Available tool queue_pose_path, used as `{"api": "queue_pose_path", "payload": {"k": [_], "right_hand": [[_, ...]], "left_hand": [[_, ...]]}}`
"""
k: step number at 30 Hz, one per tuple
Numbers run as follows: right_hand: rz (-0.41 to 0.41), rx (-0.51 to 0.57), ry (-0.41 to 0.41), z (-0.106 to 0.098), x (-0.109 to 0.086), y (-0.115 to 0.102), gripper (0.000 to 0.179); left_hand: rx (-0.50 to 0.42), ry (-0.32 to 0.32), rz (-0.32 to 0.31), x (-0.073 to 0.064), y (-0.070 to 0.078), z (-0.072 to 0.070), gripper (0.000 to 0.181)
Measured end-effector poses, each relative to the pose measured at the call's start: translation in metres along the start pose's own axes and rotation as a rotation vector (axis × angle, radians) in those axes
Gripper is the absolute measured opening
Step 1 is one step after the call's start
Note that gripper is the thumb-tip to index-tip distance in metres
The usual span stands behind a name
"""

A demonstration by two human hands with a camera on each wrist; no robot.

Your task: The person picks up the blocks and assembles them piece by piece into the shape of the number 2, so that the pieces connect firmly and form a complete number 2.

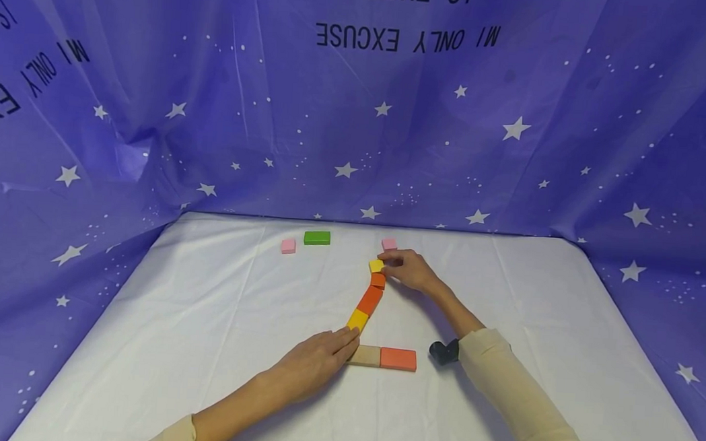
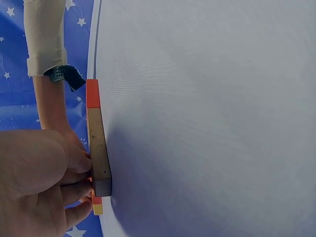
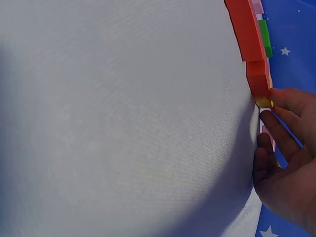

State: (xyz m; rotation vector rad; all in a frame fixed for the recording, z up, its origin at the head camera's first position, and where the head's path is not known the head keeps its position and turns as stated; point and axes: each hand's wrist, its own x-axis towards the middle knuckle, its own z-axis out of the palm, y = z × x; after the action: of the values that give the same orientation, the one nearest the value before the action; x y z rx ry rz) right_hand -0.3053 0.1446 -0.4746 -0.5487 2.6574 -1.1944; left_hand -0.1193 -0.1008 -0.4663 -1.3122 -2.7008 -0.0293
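Observation:
A line of small blocks runs away across the white table. My right hand (image 1: 412, 271) pinches a yellow cube (image 1: 376, 266) at its far end; the right wrist view shows fingertips against this yellow cube (image 3: 264, 102). Nearer me come a small orange block (image 1: 377, 281), a longer orange-red block (image 1: 370, 300) and a yellow block (image 1: 357, 320). My left hand (image 1: 316, 363) lies with extended fingers over the line's near end, fingertips touching the yellow block. Beside those fingers is a plain wooden block (image 1: 365, 355), its left end hidden, with a red block (image 1: 398, 359) against its right end.
At the table's far side lie a pink cube (image 1: 288, 245), a green block (image 1: 317, 238) and another pink cube (image 1: 389, 244), just beyond my right hand. A dark strap piece (image 1: 444, 352) shows by the right sleeve. A purple star-patterned cloth (image 1: 346, 132) hangs behind the table.

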Motion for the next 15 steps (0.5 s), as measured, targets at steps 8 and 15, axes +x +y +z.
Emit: {"api": "queue_pose_path", "payload": {"k": [8, 15], "right_hand": [[0.019, 0.044, 0.044, 0.0012, 0.0012, 0.002, 0.038], [0.015, 0.118, 0.213, -0.0005, 0.0051, 0.0081, 0.035]], "left_hand": [[-0.002, -0.003, -0.002, -0.0007, 0.0004, -0.0021, 0.041], [-0.006, 0.016, 0.01, -0.0012, -0.0004, -0.0024, 0.041]]}}
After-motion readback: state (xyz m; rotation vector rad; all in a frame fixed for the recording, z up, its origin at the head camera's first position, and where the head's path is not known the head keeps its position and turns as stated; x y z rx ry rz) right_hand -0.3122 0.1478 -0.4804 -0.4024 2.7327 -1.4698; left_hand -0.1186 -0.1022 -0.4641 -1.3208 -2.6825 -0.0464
